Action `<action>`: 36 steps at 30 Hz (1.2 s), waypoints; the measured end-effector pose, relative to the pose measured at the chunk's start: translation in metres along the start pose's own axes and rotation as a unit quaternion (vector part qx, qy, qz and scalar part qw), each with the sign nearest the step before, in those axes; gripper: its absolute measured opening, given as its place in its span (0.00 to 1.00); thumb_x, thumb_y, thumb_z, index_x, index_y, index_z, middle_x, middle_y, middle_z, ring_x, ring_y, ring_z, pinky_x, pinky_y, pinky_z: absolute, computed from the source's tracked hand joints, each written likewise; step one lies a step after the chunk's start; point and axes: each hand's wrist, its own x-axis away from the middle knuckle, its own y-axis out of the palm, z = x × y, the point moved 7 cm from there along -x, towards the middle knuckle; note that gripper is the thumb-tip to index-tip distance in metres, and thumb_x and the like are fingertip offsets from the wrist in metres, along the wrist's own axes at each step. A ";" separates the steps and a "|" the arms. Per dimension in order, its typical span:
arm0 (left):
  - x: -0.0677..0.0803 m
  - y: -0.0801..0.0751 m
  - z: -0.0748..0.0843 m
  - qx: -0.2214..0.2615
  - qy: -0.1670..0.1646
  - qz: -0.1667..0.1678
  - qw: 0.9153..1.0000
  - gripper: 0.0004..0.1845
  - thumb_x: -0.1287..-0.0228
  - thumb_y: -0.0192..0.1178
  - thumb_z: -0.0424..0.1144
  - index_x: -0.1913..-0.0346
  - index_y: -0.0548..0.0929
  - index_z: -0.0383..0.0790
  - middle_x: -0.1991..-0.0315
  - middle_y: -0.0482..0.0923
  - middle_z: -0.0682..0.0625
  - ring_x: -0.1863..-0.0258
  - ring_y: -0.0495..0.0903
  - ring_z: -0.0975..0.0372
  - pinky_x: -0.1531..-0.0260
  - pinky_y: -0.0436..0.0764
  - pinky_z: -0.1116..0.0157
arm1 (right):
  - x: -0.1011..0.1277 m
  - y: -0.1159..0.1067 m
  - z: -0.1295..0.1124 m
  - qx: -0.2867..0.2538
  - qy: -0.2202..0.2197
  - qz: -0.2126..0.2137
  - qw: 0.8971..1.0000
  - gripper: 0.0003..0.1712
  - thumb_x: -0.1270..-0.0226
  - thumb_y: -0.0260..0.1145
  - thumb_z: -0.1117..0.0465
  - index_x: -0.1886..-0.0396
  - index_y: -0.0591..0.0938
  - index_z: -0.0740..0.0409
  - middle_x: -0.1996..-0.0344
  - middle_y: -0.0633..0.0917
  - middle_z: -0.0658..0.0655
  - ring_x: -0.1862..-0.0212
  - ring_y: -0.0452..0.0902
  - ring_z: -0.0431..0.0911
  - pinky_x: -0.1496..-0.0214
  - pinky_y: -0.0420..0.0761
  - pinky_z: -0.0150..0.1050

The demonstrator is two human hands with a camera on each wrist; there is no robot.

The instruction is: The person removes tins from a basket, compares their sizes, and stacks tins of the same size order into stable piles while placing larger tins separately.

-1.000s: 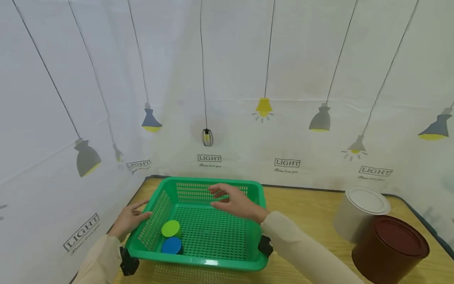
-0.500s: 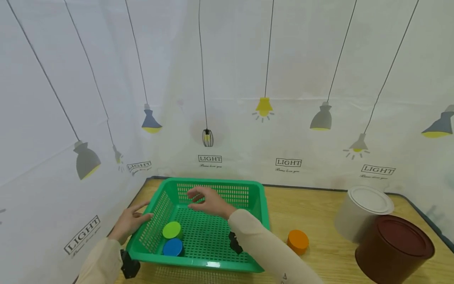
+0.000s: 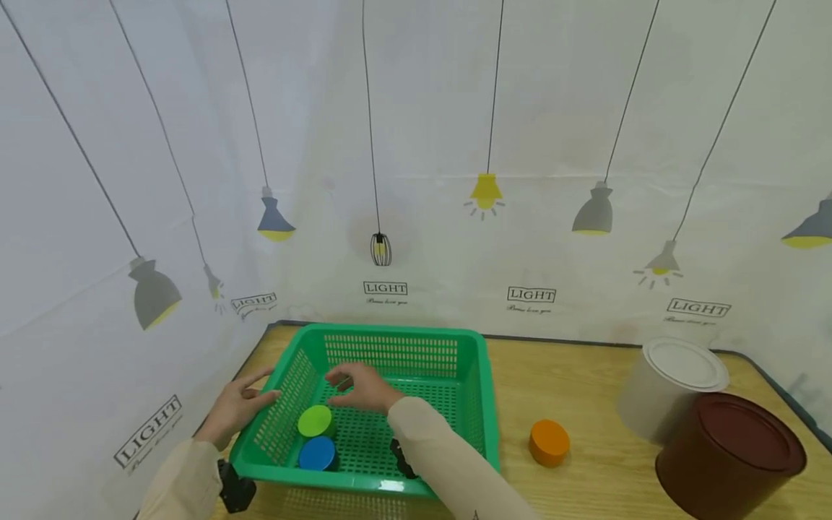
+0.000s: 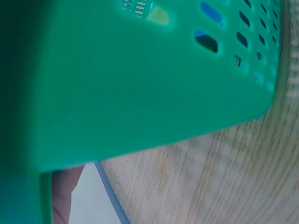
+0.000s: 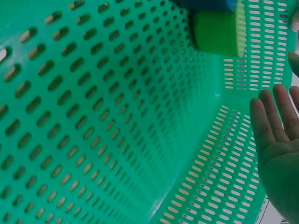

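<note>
A green perforated plastic basket point(image 3: 464, 404) stands on the table. Inside it, at the left, a lime-green short cylinder point(image 3: 315, 420) and a blue short cylinder point(image 3: 318, 453) lie side by side. My left hand point(image 3: 234, 404) rests at the basket's left rim, thumb and index finger reaching onto it; the left wrist view is mostly filled by the basket wall point(image 4: 121, 102). Over the basket's interior, just right of the lime cylinder, hovers my right hand point(image 3: 364, 386), its fingers loosely bent and holding nothing. Its spread fingers point(image 5: 262, 121) show in the right wrist view.
On the wooden table point(image 3: 559, 375) right of the basket lies an orange short cylinder point(image 3: 549, 442). Farther right stand a white lidded tub point(image 3: 672, 383) and a dark red lidded tub point(image 3: 728, 455). A curtain point(image 3: 442, 130) printed with lamps hangs behind and to the left.
My right hand has moved left and slightly down over the basket, its sleeve uncovering the orange cylinder on the table. My left hand stays at the left rim.
</note>
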 end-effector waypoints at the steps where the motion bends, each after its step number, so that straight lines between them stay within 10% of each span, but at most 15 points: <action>1: 0.000 0.000 0.001 -0.001 0.001 0.001 1.000 0.32 0.40 0.57 0.41 0.34 0.58 0.37 0.57 0.74 0.34 0.71 0.77 0.59 0.73 0.78 0.61 | 0.000 0.001 0.001 0.000 0.003 -0.001 1.000 0.22 0.45 0.65 0.64 0.48 0.74 0.61 0.52 0.77 0.60 0.50 0.72 0.53 0.58 0.74 0.30; 36: 0.000 0.000 0.003 -0.006 -0.017 -0.011 1.000 0.34 0.40 0.57 0.42 0.34 0.57 0.36 0.57 0.74 0.32 0.72 0.78 0.59 0.74 0.78 0.60 | -0.005 0.036 0.019 0.131 0.063 -0.112 0.983 0.26 0.43 0.65 0.60 0.43 0.72 0.54 0.57 0.78 0.56 0.57 0.74 0.43 0.64 0.74 0.30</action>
